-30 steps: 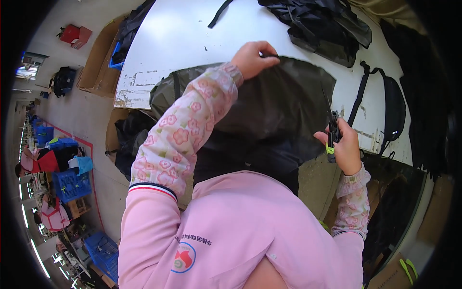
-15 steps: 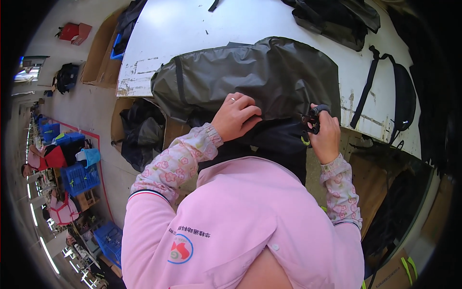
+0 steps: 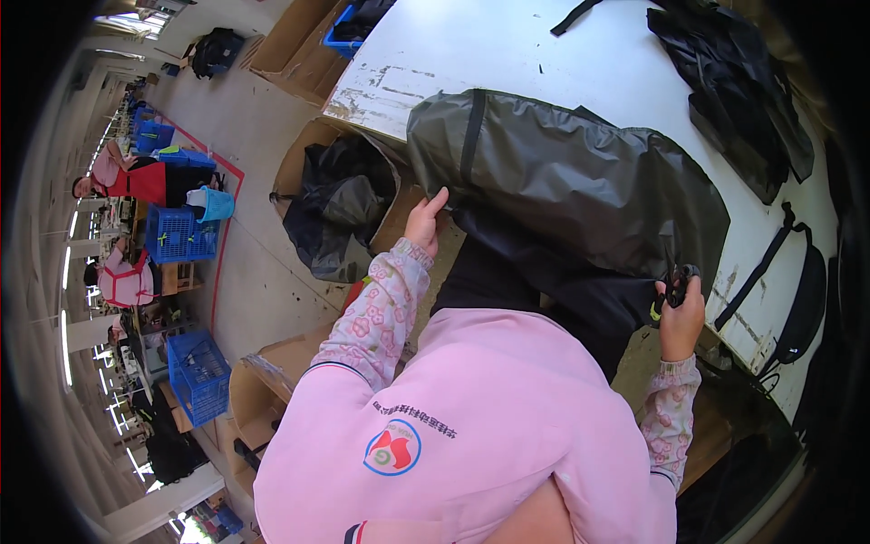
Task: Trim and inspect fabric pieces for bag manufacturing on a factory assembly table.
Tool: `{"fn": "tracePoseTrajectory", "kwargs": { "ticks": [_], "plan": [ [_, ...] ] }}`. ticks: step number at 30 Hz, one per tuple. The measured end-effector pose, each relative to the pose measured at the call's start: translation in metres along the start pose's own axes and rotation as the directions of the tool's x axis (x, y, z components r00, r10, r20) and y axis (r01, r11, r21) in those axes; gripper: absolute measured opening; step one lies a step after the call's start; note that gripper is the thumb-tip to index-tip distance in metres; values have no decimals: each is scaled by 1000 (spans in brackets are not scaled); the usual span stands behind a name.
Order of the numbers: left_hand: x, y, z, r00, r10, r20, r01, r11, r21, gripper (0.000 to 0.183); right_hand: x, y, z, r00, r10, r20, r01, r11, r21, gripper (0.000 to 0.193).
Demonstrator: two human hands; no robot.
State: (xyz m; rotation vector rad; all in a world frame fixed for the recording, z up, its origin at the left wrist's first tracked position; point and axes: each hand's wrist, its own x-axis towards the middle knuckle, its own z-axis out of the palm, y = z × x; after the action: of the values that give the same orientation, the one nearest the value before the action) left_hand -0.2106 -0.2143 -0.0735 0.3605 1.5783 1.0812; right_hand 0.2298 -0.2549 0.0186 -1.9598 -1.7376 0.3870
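A large dark olive piece of shiny fabric [image 3: 580,181] with a black band across its left part lies over the near edge of the white table. Black cloth [image 3: 544,263] hangs from its near side toward my lap. My left hand [image 3: 424,225] is closed at the fabric's left end, its fingertips pinching the edge; part of the grip is hidden. Black-handled scissors [image 3: 677,288] are in my right hand [image 3: 681,325], fingers wrapped round the handles. Their blades point away from me, against the fabric's near right edge.
The white table [image 3: 471,45] holds more dark fabric [image 3: 734,91] and a small black strapped bag [image 3: 796,299] at right. An open carton [image 3: 388,172] of dark pieces stands left of the table. Blue crates [image 3: 198,372] and two people are farther left.
My left hand has moved from the fabric's near middle to its left end. The view has shifted, and the scissors stay in my right hand at the right edge.
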Motion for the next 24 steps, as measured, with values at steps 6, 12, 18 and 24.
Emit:
{"fn": "tracePoseTrajectory", "kwargs": {
  "ticks": [6,12,18,24],
  "plan": [
    [-30,43,5,875,196,443,203,682,-703,35,2,15,7,998,54,37,-53,998,-28,25],
    [-27,58,6,880,285,380,119,642,-757,36,4,19,2,996,93,18,-93,994,58,25],
    [-22,127,-65,873,458,169,-221,680,-699,35,18,3,-3,986,134,95,-154,955,252,28],
    [-39,213,-227,722,510,-467,-690,490,-532,39,58,10,-23,993,111,-33,-98,961,260,21]
  ]
}}
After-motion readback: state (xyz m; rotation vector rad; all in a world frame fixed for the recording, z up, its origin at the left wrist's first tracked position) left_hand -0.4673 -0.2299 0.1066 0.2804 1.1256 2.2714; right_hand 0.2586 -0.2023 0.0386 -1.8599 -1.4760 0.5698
